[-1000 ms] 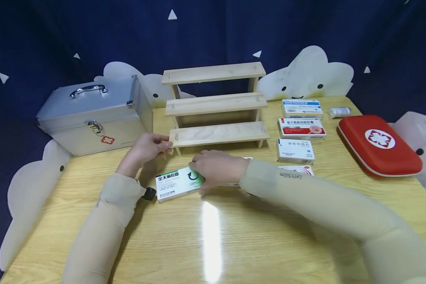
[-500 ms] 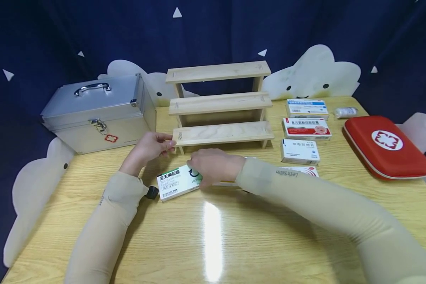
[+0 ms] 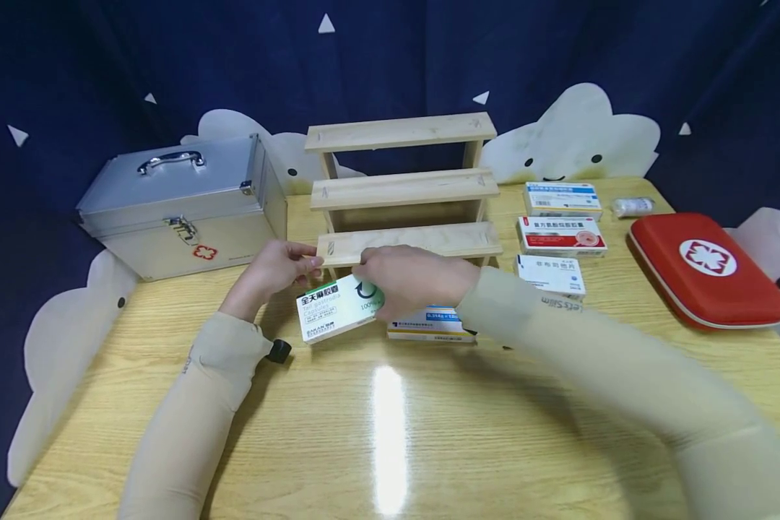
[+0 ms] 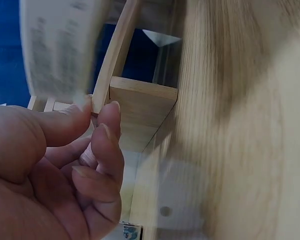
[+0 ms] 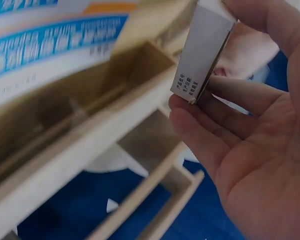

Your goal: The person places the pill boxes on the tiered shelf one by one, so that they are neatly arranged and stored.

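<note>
My right hand (image 3: 419, 283) grips the right end of a white and green medicine box (image 3: 334, 310), raised in front of the bottom tier of a three-tier wooden shelf (image 3: 406, 243). In the right wrist view, thumb and fingers hold that medicine box (image 5: 202, 52) by its end. The left hand (image 3: 276, 278) pinches the left front corner of the bottom tier. Its thumb and fingertips meet at the board's edge (image 4: 112, 65) in the left wrist view. A blue and white medicine box (image 3: 432, 328) lies on the table under the right hand, partly hidden by it.
A silver metal case (image 3: 182, 209) stands at the left. Right of the shelf, several medicine boxes (image 3: 562, 236) form a column, the nearest one hidden by the sleeve. Beyond them are a small clear-wrapped roll (image 3: 633, 207) and a red first-aid case (image 3: 708, 271). A dark curtain (image 3: 403, 58) hangs behind.
My right hand has lifted the white and green medicine box off the table, up and slightly right toward the bottom tier. More of the blue and white box shows. The left hand keeps its place.
</note>
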`<action>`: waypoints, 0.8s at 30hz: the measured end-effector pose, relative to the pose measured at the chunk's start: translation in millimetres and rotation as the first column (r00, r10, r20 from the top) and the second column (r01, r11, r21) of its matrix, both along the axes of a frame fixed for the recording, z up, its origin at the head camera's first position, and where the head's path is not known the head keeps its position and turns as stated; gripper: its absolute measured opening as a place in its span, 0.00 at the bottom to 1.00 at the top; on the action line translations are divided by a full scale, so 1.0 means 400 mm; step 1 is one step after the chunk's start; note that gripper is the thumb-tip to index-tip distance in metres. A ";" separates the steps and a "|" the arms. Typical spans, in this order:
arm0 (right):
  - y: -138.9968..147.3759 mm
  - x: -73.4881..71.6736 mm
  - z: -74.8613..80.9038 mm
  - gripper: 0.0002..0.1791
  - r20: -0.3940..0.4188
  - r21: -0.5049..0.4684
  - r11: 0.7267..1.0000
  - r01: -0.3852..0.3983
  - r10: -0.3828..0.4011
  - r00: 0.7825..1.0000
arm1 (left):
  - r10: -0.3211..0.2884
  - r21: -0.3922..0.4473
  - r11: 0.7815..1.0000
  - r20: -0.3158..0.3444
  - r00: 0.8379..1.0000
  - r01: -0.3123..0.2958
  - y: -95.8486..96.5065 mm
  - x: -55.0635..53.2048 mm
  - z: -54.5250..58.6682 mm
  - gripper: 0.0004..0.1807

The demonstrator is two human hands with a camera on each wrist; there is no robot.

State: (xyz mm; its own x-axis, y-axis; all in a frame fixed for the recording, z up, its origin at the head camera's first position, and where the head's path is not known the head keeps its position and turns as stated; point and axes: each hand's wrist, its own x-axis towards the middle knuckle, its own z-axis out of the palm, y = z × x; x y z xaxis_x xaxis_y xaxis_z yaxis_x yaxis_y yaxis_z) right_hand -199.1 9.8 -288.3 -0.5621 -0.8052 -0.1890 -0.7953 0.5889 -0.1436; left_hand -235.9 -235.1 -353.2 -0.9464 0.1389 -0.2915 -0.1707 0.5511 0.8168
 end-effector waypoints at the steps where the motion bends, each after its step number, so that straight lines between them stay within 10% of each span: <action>1: 0.008 -0.002 0.008 0.30 0.001 -0.006 1.000 0.007 -0.007 1.000 | 0.000 0.001 1.000 -0.001 1.000 0.000 0.000 0.000 -0.001 0.20; 16: 0.188 -0.061 0.154 0.43 -0.061 -0.135 0.985 0.110 -0.119 0.991 | 0.000 0.018 1.000 -0.013 1.000 0.000 0.002 -0.003 0.005 0.23; 24: 0.217 -0.152 0.253 0.44 -0.062 -0.081 0.973 0.217 -0.222 0.973 | 0.000 0.041 0.999 0.003 1.000 0.000 -0.003 -0.001 -0.005 0.23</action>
State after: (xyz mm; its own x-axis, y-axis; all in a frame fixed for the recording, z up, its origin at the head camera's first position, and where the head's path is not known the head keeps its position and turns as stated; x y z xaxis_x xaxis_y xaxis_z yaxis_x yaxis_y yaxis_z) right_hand -260.1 96.5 -187.0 -0.7363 -0.6709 -0.0879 -0.6575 0.7401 -0.1415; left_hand -236.3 -236.5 -355.3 -0.9455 0.1512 -0.2884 -0.1731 0.5169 0.8383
